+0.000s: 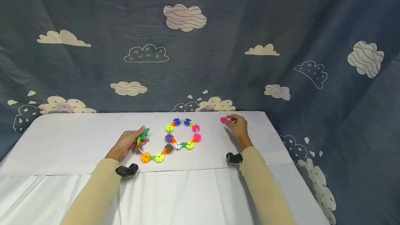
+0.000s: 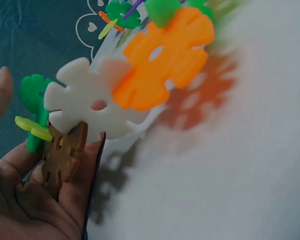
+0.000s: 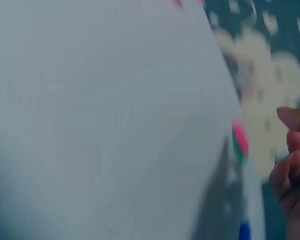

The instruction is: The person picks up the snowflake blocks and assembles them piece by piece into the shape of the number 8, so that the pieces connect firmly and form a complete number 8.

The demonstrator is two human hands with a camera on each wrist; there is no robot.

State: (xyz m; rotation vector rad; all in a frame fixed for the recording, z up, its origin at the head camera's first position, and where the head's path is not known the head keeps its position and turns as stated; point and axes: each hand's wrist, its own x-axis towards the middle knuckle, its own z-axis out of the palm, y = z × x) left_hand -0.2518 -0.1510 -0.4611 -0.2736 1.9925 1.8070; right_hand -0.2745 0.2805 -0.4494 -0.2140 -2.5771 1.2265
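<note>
My left hand [image 1: 129,141] grips one end of a chain of flower-shaped interlocking discs. A green disc [image 1: 143,133] stands up by its thumb, and a brown disc [image 2: 62,155] lies against the fingers. Beyond that, a white disc [image 2: 97,95] and an orange disc [image 1: 145,157] follow along the chain. The chain joins a multicoloured ring [image 1: 190,145] of discs lying on the table. Over the table's back right part, my right hand [image 1: 239,127] pinches a pink disc [image 1: 223,119] at its fingertips. The right wrist view is blurred, with the curled fingers [image 3: 290,165] at its right edge.
A white cloth-covered table [image 1: 78,141] carries everything, its back edge against a dark blue curtain [image 1: 212,61] printed with clouds. A black wrist device sits on each sleeved forearm. The table's right edge slants down beside my right arm.
</note>
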